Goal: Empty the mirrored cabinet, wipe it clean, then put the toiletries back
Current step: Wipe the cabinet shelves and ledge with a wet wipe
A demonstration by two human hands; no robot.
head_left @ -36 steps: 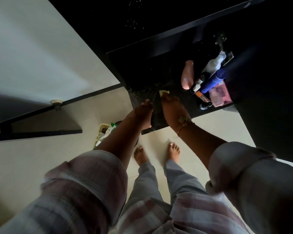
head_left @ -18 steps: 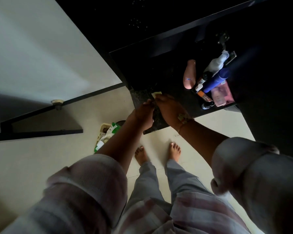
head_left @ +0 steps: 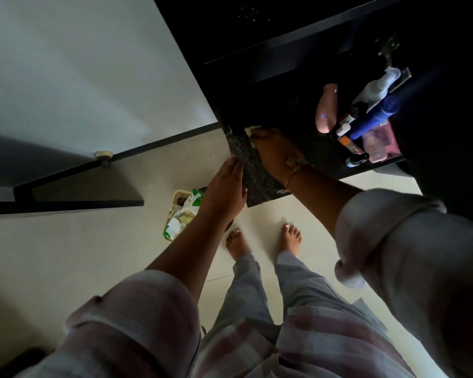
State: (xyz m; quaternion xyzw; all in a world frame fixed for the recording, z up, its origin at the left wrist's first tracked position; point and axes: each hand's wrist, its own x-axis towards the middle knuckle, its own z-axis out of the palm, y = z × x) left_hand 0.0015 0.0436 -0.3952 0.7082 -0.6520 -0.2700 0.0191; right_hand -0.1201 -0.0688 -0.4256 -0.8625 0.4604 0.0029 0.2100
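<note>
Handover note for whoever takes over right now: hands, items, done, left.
Right hand: holds a pale yellow cloth pressed onto the dark speckled stone ledge.
Left hand: fingers rest on the ledge's left edge, holding nothing.
Toiletries: peach bottle, white bottle, blue tube, pink pouch and small bottles are clustered at the ledge's right end.
Done: toiletries appear to be out.
Left: finish wiping, put the toiletries back. The cabinet is too dark to judge.
</note>
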